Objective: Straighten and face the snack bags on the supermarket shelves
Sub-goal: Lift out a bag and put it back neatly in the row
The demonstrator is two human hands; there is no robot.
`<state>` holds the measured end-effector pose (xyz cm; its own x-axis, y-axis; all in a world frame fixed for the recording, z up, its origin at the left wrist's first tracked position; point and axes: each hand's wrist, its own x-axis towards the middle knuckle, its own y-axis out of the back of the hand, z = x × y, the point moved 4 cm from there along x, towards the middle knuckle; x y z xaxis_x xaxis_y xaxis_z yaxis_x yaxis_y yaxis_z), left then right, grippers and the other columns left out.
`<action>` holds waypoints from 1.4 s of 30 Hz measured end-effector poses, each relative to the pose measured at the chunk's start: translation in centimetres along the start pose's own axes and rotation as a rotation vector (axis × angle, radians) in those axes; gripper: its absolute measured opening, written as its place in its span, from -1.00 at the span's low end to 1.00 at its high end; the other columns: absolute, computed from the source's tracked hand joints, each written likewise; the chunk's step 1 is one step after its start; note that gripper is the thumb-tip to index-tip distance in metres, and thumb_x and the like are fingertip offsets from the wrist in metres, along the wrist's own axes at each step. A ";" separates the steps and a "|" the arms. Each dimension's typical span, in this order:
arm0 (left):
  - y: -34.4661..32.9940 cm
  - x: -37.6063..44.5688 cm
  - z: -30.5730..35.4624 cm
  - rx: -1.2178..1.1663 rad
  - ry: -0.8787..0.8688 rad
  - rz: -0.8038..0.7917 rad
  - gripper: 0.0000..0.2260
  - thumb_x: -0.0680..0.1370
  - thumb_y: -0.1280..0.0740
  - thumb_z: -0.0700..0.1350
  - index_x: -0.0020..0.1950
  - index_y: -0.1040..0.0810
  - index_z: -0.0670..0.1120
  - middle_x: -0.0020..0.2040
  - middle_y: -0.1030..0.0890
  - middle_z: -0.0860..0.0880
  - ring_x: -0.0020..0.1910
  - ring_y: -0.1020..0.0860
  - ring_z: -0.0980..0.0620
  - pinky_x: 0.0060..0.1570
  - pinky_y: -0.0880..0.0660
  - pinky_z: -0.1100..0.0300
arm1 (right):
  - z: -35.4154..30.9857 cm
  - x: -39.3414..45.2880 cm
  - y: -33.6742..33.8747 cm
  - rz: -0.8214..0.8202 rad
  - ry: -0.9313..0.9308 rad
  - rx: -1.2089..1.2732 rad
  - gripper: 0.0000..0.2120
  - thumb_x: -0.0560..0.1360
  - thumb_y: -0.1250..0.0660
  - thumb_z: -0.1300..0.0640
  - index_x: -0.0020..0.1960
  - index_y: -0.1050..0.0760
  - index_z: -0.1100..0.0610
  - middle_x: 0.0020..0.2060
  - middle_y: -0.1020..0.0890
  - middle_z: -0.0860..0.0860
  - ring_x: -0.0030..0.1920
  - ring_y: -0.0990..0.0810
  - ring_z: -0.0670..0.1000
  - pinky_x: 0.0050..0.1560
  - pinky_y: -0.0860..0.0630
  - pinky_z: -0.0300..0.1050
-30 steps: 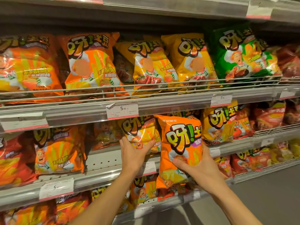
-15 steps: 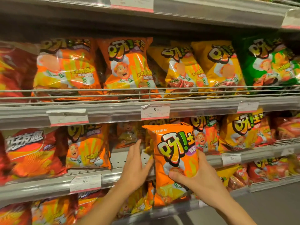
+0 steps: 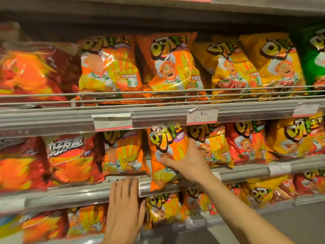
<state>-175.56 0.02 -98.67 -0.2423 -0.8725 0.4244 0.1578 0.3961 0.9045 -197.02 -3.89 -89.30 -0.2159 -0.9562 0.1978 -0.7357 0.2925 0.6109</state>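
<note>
1. Right hand holds an orange snack bag on the middle shelf. The thumb lies across the front of the bag and the fingers curl round its right edge.
2. That orange bag stands upright with its front facing out. Its bottom hangs over the front lip of the middle shelf, and its top reaches up to a price tag with a 5 on it.
3. Left hand is flat and wide, with straight fingers. It holds nothing. Its fingertips touch the front rail of the middle shelf, just left of the orange bag.
4. Just left of the held bag sits another orange bag, also facing out. Further left is a red bag with white letters.
5. Just right of the held bag is a yellow bag, and the hand's fingers are touching it. After that come a red bag with a chef and then another yellow one.
6. On the top shelf, behind two thin wires, stand two orange bags, two yellow bags and a green bag at the far right.
7. More orange and yellow bags fill the bottom shelf below the hands. The far left of the picture is too blurry to tell much.
</note>
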 end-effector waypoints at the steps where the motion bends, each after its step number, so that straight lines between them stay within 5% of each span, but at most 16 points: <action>1: -0.2 0.0 -0.1 0.016 0.002 -0.009 -0.44 0.58 -0.04 0.11 0.29 -0.56 -0.26 0.21 -0.55 -0.28 0.20 -0.53 -0.33 0.28 -0.39 -0.27 | -0.2 0.6 -0.3 0.028 -0.003 -0.026 -0.10 0.16 -0.56 -0.41 0.27 -0.28 0.04 0.16 -0.59 0.00 0.18 -0.58 0.12 0.12 -0.56 0.13; 4: -0.7 -0.2 -0.5 0.028 0.051 -0.068 -0.34 0.62 0.13 0.18 0.38 -0.50 -0.22 0.31 -0.50 -0.26 0.32 -0.46 -0.31 0.39 -0.22 -0.22 | -0.4 1.9 -0.7 0.125 -0.013 -0.074 -0.12 0.19 -0.52 -0.46 0.19 -0.30 0.11 0.11 -0.56 0.05 0.12 -0.57 0.14 -0.01 -0.57 0.11; 9: -1.2 0.0 -0.7 0.043 0.070 -0.037 -0.37 0.47 -0.16 0.14 0.43 -0.44 -0.20 0.37 -0.46 -0.22 0.39 -0.40 -0.25 0.39 -0.24 -0.24 | 0.6 2.8 -1.8 0.178 -0.018 -0.090 -0.15 0.23 -0.48 -0.49 0.18 -0.31 0.12 0.13 -0.53 0.05 0.13 -0.55 0.13 -0.15 -0.44 -0.02; 15: -1.1 0.6 -0.3 0.050 0.079 0.019 -0.42 0.45 -0.19 0.12 0.34 -0.49 -0.22 0.27 -0.48 -0.21 0.29 -0.42 -0.26 0.36 -0.27 -0.21 | 1.3 2.8 -3.7 0.160 -0.018 -0.042 -0.15 0.24 -0.47 -0.48 0.21 -0.29 0.11 0.13 -0.50 0.04 0.14 -0.54 0.13 0.00 -0.55 0.07; 21: -0.5 0.6 0.4 0.050 0.104 0.004 -0.41 0.45 -0.16 0.13 0.32 -0.50 -0.23 0.25 -0.49 -0.21 0.29 -0.44 -0.26 0.37 -0.29 -0.20 | 2.0 3.0 -5.4 0.087 -0.031 -0.003 0.03 0.27 -0.45 -0.48 0.43 -0.19 0.16 0.36 -0.44 0.10 0.30 -0.51 0.17 0.09 -0.53 0.05; 26: -0.3 0.2 0.1 0.023 0.117 0.003 -0.39 0.45 -0.15 0.18 0.35 -0.48 -0.18 0.27 -0.47 -0.17 0.30 -0.43 -0.25 0.37 -0.29 -0.15 | 2.4 2.7 -5.2 0.045 -0.026 -0.088 0.06 0.27 -0.38 -0.53 0.46 -0.13 0.14 0.34 -0.44 0.08 0.27 -0.53 0.17 0.01 -0.48 0.02; 35: -1.2 0.4 1.6 0.015 0.217 0.190 -0.30 0.32 -0.16 0.16 0.26 -0.54 -0.30 0.21 -0.53 -0.33 0.25 -0.44 -0.39 0.22 -0.37 -0.30 | 2.9 2.3 -4.7 -0.010 -0.037 -0.095 0.14 0.29 -0.36 -0.54 0.57 0.00 0.11 0.40 -0.41 0.12 0.35 -0.48 0.20 0.21 -0.52 0.13; 42: -0.5 0.0 4.4 -0.008 0.269 0.184 -0.26 0.29 -0.11 0.14 0.29 -0.53 -0.33 0.29 -0.47 -0.40 0.28 -0.45 -0.45 0.21 -0.38 -0.35 | 3.6 1.2 -3.6 -0.105 0.003 -0.039 0.12 0.32 -0.39 -0.50 0.57 0.03 0.09 0.42 -0.38 0.15 0.39 -0.43 0.22 0.22 -0.50 0.14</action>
<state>-179.84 1.03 -98.93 0.0524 -0.8310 0.5538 0.1833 0.5531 0.8127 -196.95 -6.13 -94.07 -0.1370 -0.9815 0.1337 -0.7283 0.1913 0.6580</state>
